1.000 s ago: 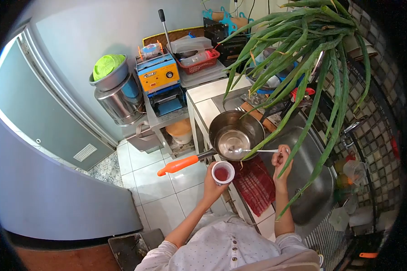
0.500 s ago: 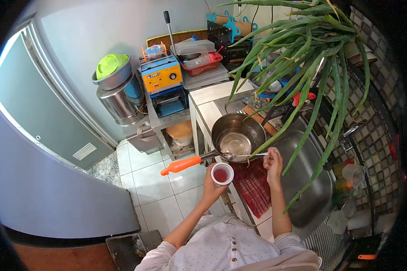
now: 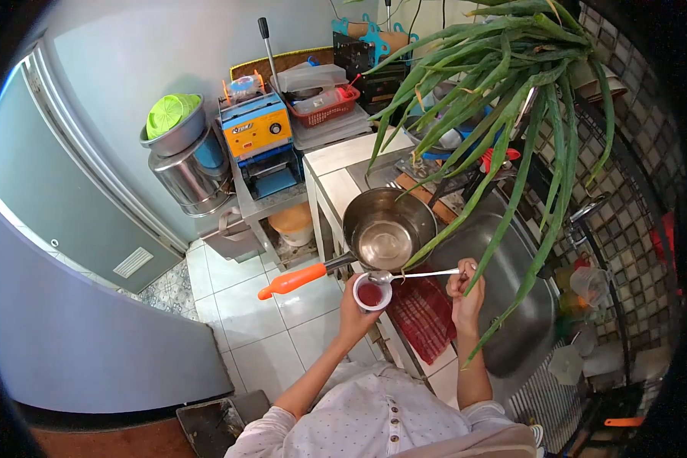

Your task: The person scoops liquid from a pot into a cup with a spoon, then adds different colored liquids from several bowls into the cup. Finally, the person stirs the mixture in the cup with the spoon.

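Observation:
My left hand (image 3: 354,314) is wrapped round a small white cup (image 3: 384,298) with dark red contents. A metal spoon (image 3: 429,273) is pinched by its handle in my right hand (image 3: 465,287). The spoon's bowl is at the cup's upper rim; whether it touches the rim I cannot tell. Just beyond the cup stands a metal saucepan (image 3: 353,221) with a little clear liquid in the bottom. Its orange handle (image 3: 293,280) points left, out over the floor. Below the spoon lies a red checked cloth (image 3: 421,320).
A steel sink (image 3: 511,328) is at the right, with long green leaves (image 3: 504,107) hanging over it. Behind the pan are a wooden board (image 3: 420,191) and a white-tiled counter (image 3: 336,162). A blue and orange machine (image 3: 258,136) stands at the back left.
The spoon has moved from over the saucepan to the cup's rim, nearer to me. My right hand has shifted slightly right and down, and the whole view has shifted a little.

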A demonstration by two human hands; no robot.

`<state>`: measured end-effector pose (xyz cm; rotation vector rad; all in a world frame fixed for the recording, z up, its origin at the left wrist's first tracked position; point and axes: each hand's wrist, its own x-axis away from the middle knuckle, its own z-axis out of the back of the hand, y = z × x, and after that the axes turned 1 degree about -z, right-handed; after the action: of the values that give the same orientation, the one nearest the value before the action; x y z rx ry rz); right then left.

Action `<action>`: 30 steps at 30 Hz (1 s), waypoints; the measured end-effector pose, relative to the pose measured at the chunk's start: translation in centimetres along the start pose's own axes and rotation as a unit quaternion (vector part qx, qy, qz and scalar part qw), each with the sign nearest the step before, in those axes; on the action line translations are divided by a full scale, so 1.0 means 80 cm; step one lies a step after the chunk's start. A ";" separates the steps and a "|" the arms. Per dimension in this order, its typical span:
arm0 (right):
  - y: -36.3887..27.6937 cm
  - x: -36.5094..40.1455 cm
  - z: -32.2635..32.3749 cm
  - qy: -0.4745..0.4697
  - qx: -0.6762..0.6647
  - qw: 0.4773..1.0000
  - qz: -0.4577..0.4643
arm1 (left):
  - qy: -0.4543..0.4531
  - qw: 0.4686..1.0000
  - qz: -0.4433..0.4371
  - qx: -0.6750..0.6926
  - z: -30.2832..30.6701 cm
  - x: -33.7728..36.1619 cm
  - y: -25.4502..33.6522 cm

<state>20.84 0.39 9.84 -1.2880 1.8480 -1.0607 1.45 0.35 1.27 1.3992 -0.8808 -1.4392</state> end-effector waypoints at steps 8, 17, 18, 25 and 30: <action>0.000 0.020 -0.001 -0.010 0.053 0.998 0.010 | 0.007 1.000 -0.019 -0.014 0.000 0.008 0.001; -0.001 0.027 -0.013 -0.029 0.069 0.997 0.023 | 0.007 1.000 -0.012 -0.017 0.006 0.007 0.000; -0.002 0.028 -0.015 -0.023 0.067 0.997 0.027 | 0.010 1.000 -0.011 -0.014 0.006 0.007 0.001; -0.002 0.035 -0.021 -0.057 0.094 0.993 0.041 | 0.015 1.000 -0.020 -0.009 0.005 0.007 0.001; 0.001 0.035 -0.026 -0.022 0.096 0.993 0.058 | 0.016 1.000 -0.009 -0.008 0.006 0.007 0.001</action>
<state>18.16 -1.72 10.62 -1.0707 1.7192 -1.1090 1.05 -0.27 1.23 1.4171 -0.8380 -1.4308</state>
